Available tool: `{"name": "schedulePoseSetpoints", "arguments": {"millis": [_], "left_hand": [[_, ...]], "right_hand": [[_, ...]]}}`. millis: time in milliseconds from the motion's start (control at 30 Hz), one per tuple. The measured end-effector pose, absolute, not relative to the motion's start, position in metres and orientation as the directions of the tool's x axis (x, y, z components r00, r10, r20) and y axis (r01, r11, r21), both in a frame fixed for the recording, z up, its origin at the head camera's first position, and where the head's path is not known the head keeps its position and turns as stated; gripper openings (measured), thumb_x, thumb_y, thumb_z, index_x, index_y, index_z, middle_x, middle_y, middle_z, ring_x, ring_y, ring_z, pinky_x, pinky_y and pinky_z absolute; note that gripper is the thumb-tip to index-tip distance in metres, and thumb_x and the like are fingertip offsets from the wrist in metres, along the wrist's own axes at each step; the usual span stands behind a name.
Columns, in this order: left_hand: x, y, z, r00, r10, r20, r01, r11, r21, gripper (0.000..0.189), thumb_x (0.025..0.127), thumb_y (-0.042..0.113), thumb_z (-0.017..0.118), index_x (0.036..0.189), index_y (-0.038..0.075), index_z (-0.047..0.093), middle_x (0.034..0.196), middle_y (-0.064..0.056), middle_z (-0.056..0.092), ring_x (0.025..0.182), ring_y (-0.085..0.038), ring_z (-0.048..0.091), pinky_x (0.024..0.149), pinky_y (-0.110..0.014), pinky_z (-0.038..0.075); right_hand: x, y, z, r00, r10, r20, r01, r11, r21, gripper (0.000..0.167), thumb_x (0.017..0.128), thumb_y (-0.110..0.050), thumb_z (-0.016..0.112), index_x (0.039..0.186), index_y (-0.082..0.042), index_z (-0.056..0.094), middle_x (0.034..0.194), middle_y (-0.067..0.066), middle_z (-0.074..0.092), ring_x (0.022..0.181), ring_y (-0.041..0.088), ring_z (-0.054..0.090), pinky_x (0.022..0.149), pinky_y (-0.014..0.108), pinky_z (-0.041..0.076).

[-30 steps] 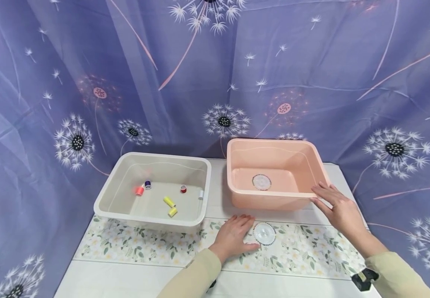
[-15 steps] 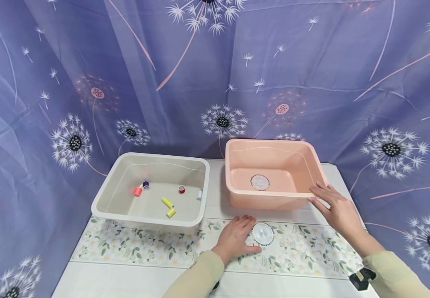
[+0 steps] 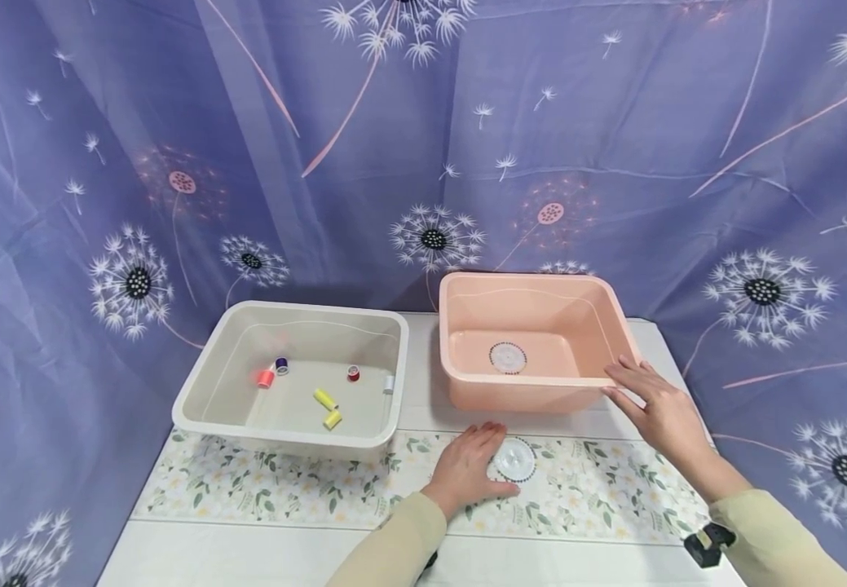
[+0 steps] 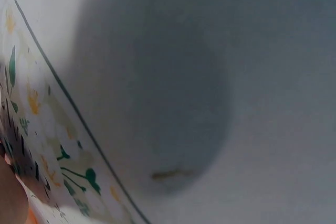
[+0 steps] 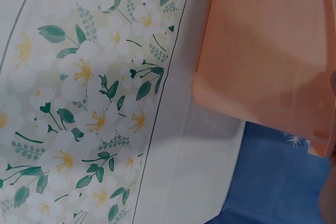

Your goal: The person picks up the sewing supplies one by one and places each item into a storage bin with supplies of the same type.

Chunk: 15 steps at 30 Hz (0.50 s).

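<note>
My left hand [image 3: 465,466] rests on the flowered strip of the table, fingers relaxed. Close to its thumb and fingertips lies a sewing pin wheel [image 3: 514,461], a clear disc ringed with small coloured pin heads. A second pin wheel [image 3: 507,358] sits on the floor of the pink basin [image 3: 518,393]. My right hand [image 3: 658,408] holds that basin's front right corner, thumb outside and fingers over the rim. In the left wrist view only an edge of the hand [image 4: 11,198] shows; the right wrist view catches the basin's outer wall [image 5: 268,45].
To the left stands a grey-white basin [image 3: 276,432]. Inside it are several thread spools: an orange one [image 3: 265,378], a dark blue one [image 3: 281,366], a red one [image 3: 353,373], a white one [image 3: 389,384] and yellow ones [image 3: 325,399]. A purple dandelion curtain [image 3: 364,163] hangs behind.
The whole scene shifts slightly leftward as the head view turns. My left hand comes slightly nearer the pin wheel on the table; the right hand stays at the basin's corner.
</note>
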State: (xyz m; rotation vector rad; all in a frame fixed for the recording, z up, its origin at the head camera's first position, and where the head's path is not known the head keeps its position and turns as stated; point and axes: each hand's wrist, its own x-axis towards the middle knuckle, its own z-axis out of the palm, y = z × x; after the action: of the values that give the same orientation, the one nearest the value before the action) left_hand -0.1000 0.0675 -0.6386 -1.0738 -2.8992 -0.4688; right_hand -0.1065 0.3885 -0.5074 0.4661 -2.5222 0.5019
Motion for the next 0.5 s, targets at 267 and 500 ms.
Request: {"name": "schedulePoseSetpoints", "arguments": {"millis": [267, 500], "left_hand": [[-0.1021, 0.0717, -0.6394, -0.754, 0.648, 0.111, 0.652, 0.716, 0.252, 0.1, 0.086, 0.076, 0.074, 0.161, 0.013, 0.049, 0.162, 0.0, 0.053, 0.152, -0.016, 0.046, 0.128, -0.032, 0.034], [-0.1018, 0.0743, -0.6408, -0.744, 0.656, 0.123, 0.663, 0.705, 0.251, 0.095, 0.089, 0.073, 0.074, 0.159, 0.014, 0.052, 0.161, -0.002, 0.055, 0.149, -0.017, 0.05, 0.127, -0.032, 0.036]], "right_hand": [[-0.1079, 0.3877, -0.506, -0.793, -0.23, 0.563, -0.431, 0.867, -0.252, 0.042, 0.09, -0.025, 0.086, 0.126, -0.004, 0.079, 0.122, 0.021, 0.077, 0.117, 0.045, 0.071, 0.125, 0.029, 0.037], [-0.1072, 0.3868, -0.5053, -0.797, -0.231, 0.558, -0.428, 0.868, -0.252, 0.043, 0.086, -0.017, 0.088, 0.126, -0.003, 0.078, 0.122, 0.021, 0.077, 0.118, 0.045, 0.071, 0.126, 0.026, 0.034]]}}
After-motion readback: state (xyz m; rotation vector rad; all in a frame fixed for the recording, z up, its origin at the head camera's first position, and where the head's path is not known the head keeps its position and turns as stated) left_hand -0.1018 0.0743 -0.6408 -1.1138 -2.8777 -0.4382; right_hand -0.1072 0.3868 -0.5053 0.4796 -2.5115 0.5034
